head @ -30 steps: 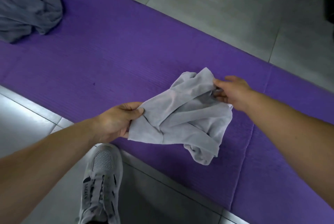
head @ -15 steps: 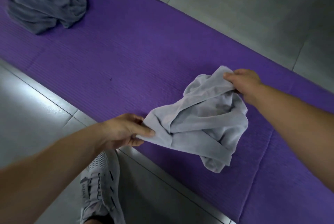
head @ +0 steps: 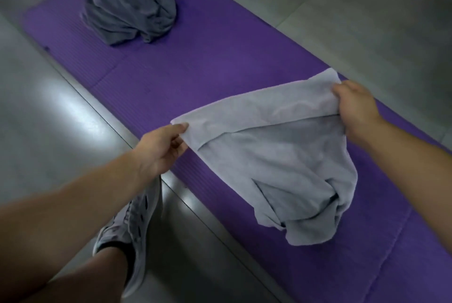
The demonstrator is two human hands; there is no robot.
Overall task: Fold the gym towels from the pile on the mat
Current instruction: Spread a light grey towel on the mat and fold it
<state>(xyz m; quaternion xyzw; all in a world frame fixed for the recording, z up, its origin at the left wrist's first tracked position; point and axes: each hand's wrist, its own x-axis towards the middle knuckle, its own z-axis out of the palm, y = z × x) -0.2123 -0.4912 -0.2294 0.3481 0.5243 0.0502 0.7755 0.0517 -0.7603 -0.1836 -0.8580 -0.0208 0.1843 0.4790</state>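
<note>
left hand (head: 160,148) pinching one top corner of the light grey towel (head: 274,155), thumb on top | right hand (head: 354,106) fingers curled round the other corner | towel's top edge pulled straight, rest hangs bunched over the purple mat (head: 220,58) | darker towel pile (head: 130,1) at the mat's far end | shoe (head: 132,224) on the floor

A light grey towel (head: 274,155) is stretched by its upper edge between the fingers (head: 182,127) of the left hand (head: 159,148) and those of the right hand (head: 354,109). A narrow band along that edge is folded over. Below the fingers the cloth sags into a crumpled bunch that seems to touch the purple mat (head: 220,62). Well beyond the left fingers, a pile (head: 132,6) of darker grey towels lies heaped on the mat's far end.
</note>
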